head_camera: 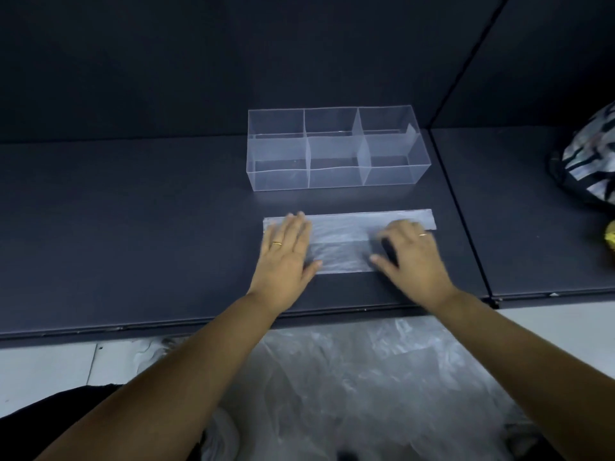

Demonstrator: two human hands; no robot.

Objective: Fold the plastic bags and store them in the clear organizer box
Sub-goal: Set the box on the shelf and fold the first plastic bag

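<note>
Now, on the plastic bag point(342, 234): left hand point(286, 247) flat and relaxed, right hand point(412, 257) blurred, grip unclear.

Dark shelf point(133, 227) — clear organizer box point(336, 179), folded plastic bag point(346, 241), patterned pouch point(589, 161) maybe, right

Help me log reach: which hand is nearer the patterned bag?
Right. The right hand sits on the plastic bag, left of the patterned bag; the left hand lies farther left.

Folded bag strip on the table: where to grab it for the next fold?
Best bet: pinch the free right end of the bag strip, coming in from the right. It lies flat and long, and the left hand pins its left end.
</note>
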